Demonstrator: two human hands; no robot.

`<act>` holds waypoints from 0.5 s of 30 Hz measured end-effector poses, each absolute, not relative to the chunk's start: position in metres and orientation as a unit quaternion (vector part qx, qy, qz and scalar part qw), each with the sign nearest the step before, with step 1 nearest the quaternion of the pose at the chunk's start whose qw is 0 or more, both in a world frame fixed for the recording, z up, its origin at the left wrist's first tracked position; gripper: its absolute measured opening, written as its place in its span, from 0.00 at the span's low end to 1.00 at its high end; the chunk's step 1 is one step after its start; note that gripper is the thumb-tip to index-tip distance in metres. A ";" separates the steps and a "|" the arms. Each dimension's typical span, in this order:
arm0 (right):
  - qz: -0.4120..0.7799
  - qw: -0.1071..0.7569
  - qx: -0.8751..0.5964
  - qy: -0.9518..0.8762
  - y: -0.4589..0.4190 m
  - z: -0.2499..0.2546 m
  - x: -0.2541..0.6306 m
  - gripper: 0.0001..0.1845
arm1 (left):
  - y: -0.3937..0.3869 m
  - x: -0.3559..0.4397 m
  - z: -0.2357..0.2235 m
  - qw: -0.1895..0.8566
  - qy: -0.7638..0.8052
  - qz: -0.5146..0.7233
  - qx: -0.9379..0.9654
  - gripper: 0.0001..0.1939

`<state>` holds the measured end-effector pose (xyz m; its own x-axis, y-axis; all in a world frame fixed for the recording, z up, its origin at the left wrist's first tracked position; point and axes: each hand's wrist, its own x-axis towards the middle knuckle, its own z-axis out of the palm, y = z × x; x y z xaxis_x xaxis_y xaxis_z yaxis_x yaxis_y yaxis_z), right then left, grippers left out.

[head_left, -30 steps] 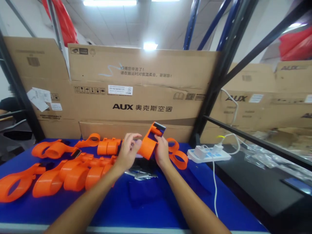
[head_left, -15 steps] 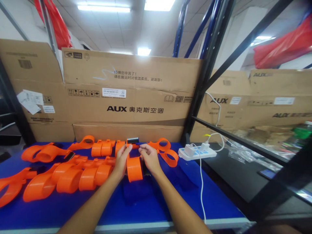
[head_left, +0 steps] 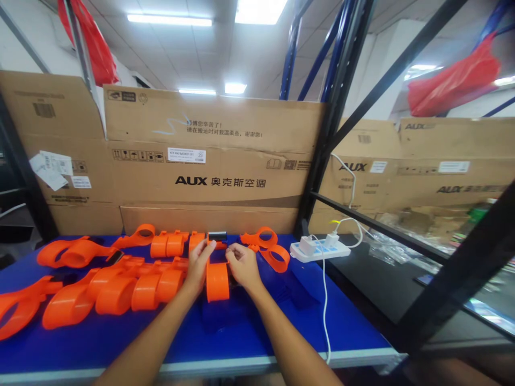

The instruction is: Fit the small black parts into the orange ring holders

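Observation:
Both my hands hold one orange plastic part (head_left: pixel 218 280) with a rounded loop end and a black-tipped end (head_left: pixel 217 236), standing on the blue table (head_left: pixel 249 332). My left hand (head_left: pixel 200 262) grips its left side, fingers closed near the black tip. My right hand (head_left: pixel 240 264) pinches its right side with curled fingers. A row of several similar orange parts (head_left: pixel 120 289) lies just left of my left hand.
More orange parts (head_left: pixel 269 247) lie behind and right of my hands. A white power strip (head_left: pixel 317 249) with plugged chargers and a white cable (head_left: pixel 324 300) sits at the right. Cardboard AUX boxes (head_left: pixel 213 161) stand behind. Black and blue shelf posts (head_left: pixel 322 150) rise on the right.
The orange part was raised and tilted a second ago; both hands have brought it down onto the table, upright, beside the row. The view has shifted right.

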<state>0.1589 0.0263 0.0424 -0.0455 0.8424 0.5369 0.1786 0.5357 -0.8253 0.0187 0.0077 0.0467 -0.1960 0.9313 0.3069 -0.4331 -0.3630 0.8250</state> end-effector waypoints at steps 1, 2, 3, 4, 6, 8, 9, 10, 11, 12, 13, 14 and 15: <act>0.283 0.573 -0.387 -0.665 0.027 0.042 0.159 0.12 | 0.008 0.019 0.046 0.476 0.302 0.713 0.416 0.18; 0.279 0.573 -0.388 -0.666 0.027 0.042 0.160 0.12 | 0.008 0.019 0.046 0.475 0.306 0.713 0.415 0.19; 0.278 0.572 -0.388 -0.667 0.027 0.041 0.160 0.11 | 0.008 0.019 0.046 0.476 0.310 0.712 0.412 0.19; 0.280 0.571 -0.386 -0.668 0.028 0.041 0.161 0.11 | 0.008 0.019 0.046 0.477 0.314 0.712 0.409 0.19; 0.294 0.568 -0.378 -0.669 0.028 0.040 0.161 0.10 | 0.008 0.019 0.045 0.482 0.314 0.713 0.402 0.20; 0.311 0.565 -0.369 -0.669 0.028 0.040 0.161 0.11 | 0.009 0.019 0.045 0.490 0.307 0.712 0.398 0.19; 0.317 0.565 -0.365 -0.669 0.028 0.040 0.161 0.11 | 0.008 0.019 0.045 0.495 0.302 0.711 0.399 0.19; 0.319 0.566 -0.363 -0.668 0.028 0.039 0.160 0.12 | 0.008 0.019 0.044 0.498 0.298 0.709 0.401 0.19; 0.317 0.567 -0.362 -0.668 0.028 0.039 0.161 0.12 | 0.008 0.019 0.044 0.502 0.293 0.707 0.404 0.18; 0.312 0.568 -0.364 -0.669 0.028 0.039 0.161 0.12 | 0.008 0.019 0.044 0.504 0.290 0.705 0.407 0.18; 0.304 0.567 -0.368 -0.671 0.028 0.039 0.161 0.12 | 0.008 0.019 0.043 0.505 0.287 0.703 0.411 0.18; 0.295 0.566 -0.372 -0.674 0.028 0.039 0.161 0.12 | 0.008 0.019 0.043 0.505 0.286 0.702 0.413 0.18; 0.286 0.564 -0.375 -0.678 0.028 0.039 0.162 0.12 | 0.008 0.018 0.042 0.504 0.285 0.702 0.415 0.18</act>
